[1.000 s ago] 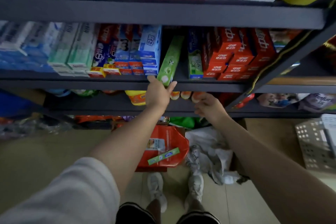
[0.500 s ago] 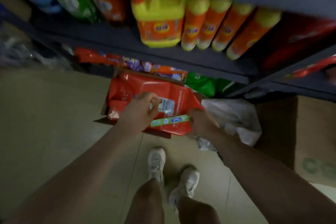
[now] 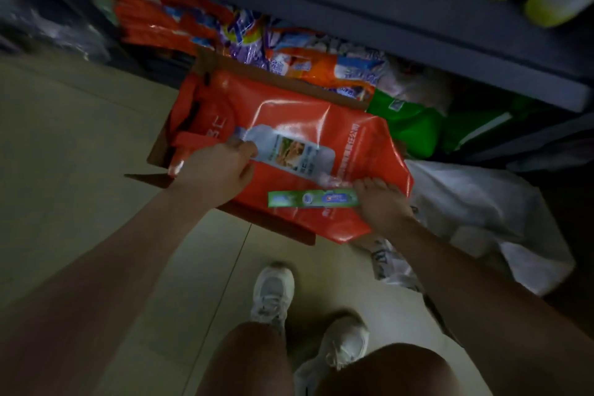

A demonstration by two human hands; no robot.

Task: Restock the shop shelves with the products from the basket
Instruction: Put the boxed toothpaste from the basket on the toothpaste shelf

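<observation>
Toothpaste box (image 3: pixel 313 199) atop the red bag (image 3: pixel 321 125): both hands have dropped from the shelf, right hand (image 3: pixel 381 202) grasping its end, left hand (image 3: pixel 213 172) gripping the bag — next item coming.

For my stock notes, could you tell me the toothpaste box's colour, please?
Green toothpaste box, head view.

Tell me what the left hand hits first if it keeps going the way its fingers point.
The left hand points up-right across the red bag. Its fingertips already sit at the bag's pale printed label, so it would likely slide onto that first; whether they touch it is unclear.
</observation>
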